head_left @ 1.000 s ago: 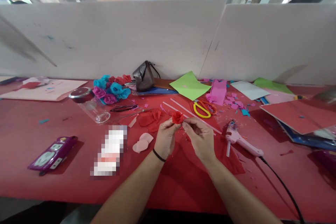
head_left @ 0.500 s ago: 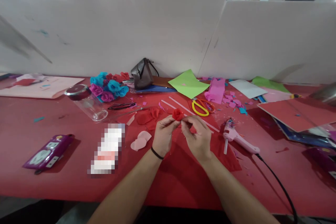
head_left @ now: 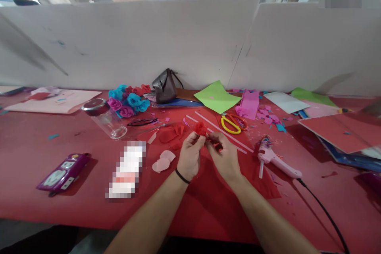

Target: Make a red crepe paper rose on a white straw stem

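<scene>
A small red paper flower (head_left: 200, 128) is held up at the middle of the view, over the red table. My left hand (head_left: 190, 154) pinches its base from the left, a black band round the wrist. From the right, the fingers of my right hand (head_left: 224, 154) are closed at the flower's lower edge, close to the left fingertips. Red paper petals (head_left: 171, 133) lie just left of the hands, and pale pink petal pieces (head_left: 163, 161) lie nearer. Behind my right hand are yellow-handled scissors (head_left: 230, 124) and thin pink sticks (head_left: 208, 123).
A pink glue gun (head_left: 278, 160) with a black cord lies at the right. To the left are a glass jar (head_left: 108, 121), a purple case (head_left: 64, 172) and a bunch of paper flowers (head_left: 127, 101). A white partition (head_left: 133, 39) stands behind a dark pouch (head_left: 165, 87).
The whole view has shifted slightly, so the table items appear further right and a little lower. Both hands still hold the flower, with the fingers slightly moved.
</scene>
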A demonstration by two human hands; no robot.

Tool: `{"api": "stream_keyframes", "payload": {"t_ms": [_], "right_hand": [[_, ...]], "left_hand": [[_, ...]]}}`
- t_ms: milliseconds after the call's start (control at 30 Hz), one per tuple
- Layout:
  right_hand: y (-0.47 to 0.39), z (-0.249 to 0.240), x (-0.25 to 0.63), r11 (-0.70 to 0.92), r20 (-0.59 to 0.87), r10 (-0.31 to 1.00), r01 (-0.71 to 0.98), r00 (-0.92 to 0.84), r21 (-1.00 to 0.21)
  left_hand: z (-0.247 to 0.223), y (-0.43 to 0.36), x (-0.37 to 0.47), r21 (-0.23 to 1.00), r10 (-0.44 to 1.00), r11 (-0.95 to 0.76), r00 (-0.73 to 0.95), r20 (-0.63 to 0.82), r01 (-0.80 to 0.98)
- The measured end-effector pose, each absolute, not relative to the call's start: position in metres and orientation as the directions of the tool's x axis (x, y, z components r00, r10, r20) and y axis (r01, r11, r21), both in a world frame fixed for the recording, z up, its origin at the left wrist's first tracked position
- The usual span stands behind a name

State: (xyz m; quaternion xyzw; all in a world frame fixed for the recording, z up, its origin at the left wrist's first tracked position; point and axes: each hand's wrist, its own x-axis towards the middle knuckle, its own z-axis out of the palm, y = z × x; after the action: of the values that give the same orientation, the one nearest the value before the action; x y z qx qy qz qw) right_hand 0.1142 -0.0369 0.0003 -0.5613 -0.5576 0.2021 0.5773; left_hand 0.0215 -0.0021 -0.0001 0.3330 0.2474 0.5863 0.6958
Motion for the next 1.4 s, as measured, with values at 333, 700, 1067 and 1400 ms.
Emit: {"api": "stream_keyframes", "payload": {"t_ms": [333, 700, 1067, 1400], "right_hand": [[-0.035, -0.006, 0.118, 0.355, 0.481, 0.853, 0.451, 0.201, -0.819], [-0.037, -0.005, 0.119, 0.401, 0.588, 0.791, 0.583, 0.168, -0.707], [-0.039, -0.002, 0.116, 0.338, 0.529, 0.822, 0.567, 0.212, -0.751], [-0.043, 0.004, 0.113, 0.300, 0.482, 0.849, 0.556, 0.215, -0.775]], "left_hand": [[0.006, -0.003, 0.015, 0.810, 0.949, 0.026, 0.269, 0.163, -0.585], [0.008, 0.001, 0.009, 0.856, 0.964, -0.026, 0.215, 0.158, -0.516], [0.004, -0.001, 0.015, 0.819, 0.988, 0.135, 0.141, -0.066, -0.557], [0.007, 0.004, 0.014, 0.745, 0.976, 0.214, 0.116, -0.182, -0.632]]}}
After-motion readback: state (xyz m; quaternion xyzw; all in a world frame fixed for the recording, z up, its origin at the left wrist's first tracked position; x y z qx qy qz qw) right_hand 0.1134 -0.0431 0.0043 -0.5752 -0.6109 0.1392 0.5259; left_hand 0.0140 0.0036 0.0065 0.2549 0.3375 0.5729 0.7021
